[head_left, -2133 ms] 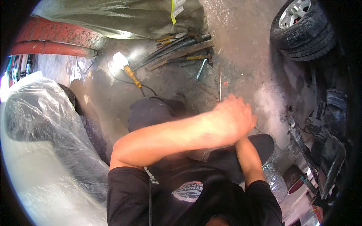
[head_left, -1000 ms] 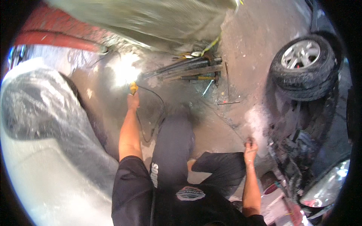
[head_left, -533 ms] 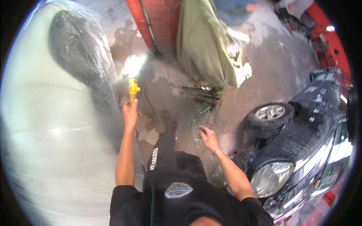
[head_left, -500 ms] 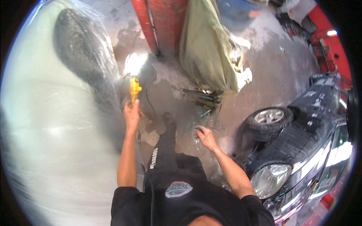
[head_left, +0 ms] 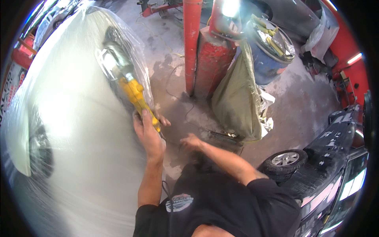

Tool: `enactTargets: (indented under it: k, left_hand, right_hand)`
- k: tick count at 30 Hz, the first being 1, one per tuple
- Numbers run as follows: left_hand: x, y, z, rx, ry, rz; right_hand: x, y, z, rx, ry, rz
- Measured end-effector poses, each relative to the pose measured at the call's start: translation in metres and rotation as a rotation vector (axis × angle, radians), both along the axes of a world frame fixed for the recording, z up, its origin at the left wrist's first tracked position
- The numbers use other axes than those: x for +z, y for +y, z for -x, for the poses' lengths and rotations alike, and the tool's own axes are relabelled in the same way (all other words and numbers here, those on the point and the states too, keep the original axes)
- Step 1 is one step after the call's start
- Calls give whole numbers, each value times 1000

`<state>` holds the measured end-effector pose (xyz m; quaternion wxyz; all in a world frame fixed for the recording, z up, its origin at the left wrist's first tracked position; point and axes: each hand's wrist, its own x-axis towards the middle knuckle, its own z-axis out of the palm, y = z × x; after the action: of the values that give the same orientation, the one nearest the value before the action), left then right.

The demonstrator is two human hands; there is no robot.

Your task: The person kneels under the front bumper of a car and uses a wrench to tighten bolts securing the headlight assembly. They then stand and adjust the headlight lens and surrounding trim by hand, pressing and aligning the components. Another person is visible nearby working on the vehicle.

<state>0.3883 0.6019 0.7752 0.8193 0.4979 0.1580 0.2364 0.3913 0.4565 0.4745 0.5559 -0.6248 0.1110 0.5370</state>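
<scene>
My left hand (head_left: pixel 148 132) grips the handle of a yellow work lamp (head_left: pixel 125 81), raised in front of me with its caged head pointing up and away. The lamp sits against a white car body wrapped in clear plastic sheeting (head_left: pixel 67 118) on my left. My right hand (head_left: pixel 191 141) hangs in the air to the right of the lamp, fingers loosely apart, holding nothing. A black cord runs down from the lamp along my left forearm.
A red lift post (head_left: pixel 207 47) stands ahead with a khaki cloth (head_left: pixel 237 98) draped by it. A blue barrel (head_left: pixel 268 51) full of scraps is behind. A dark car with a wheel (head_left: pixel 285 160) is at my right. Concrete floor (head_left: pixel 177 94) lies between.
I have risen from crouching; my left hand took the yellow lamp off the floor and lifted it up against the wrapped car. The view swung toward the red post.
</scene>
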Motion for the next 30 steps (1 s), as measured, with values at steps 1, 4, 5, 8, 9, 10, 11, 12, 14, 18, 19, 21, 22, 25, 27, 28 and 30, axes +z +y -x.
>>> enactTargets:
  k: [1, 4, 5, 8, 9, 10, 11, 12, 14, 18, 19, 21, 22, 25, 27, 28, 30]
  left_hand:
    - [11, 5, -7, 10, 2, -9]
    - [37, 21, -48, 55, -51, -10]
    - [44, 26, -65, 57, -80, -4]
    - [64, 40, -108, 29, -162, 76]
    - [70, 45, -122, 19, -184, 111]
    - [78, 50, -134, 27, -179, 92]
    - [89, 55, -151, 37, -188, 69]
    - [99, 61, -169, 67, -153, 55]
    - [115, 73, -195, 69, -188, 21]
    - [137, 104, -234, 84, -234, -86]
    - [139, 109, -241, 110, -230, -128]
    - [141, 120, -257, 160, -221, -227]
    - [140, 127, -267, 176, -186, -234]
    - [136, 156, -299, 164, -168, -284]
    - [127, 175, -325, 92, -181, -228]
    - [122, 185, -338, 84, -163, -207]
    - [110, 204, -367, 51, -180, -188]
  right_hand:
    - [-5, 3, -13, 93, -78, 23]
    - [-29, 14, -44, 73, 9, 112]
    - [-39, 18, -54, 11, 95, 96]
    - [-75, 49, -101, -178, 311, -39]
    - [-84, 52, -121, -129, 315, -148]
    - [-89, 57, -137, -118, 345, -181]
    - [-89, 65, -168, -104, 351, -179]
    - [-86, 75, -199, -168, 306, -199]
    - [-73, 83, -230, -304, 257, -131]
    - [-37, 110, -324, -368, -13, -24]
    - [-29, 118, -349, -273, -182, -43]
    - [-13, 141, -403, -303, -258, -33]
    - [-1, 154, -430, -235, -542, 34]
    - [53, 184, -511, -267, -1077, -120]
    - [108, 196, -558, -355, -1180, -200]
    - [139, 199, -579, -390, -1239, -224]
    - [199, 207, -615, -485, -1332, -302]
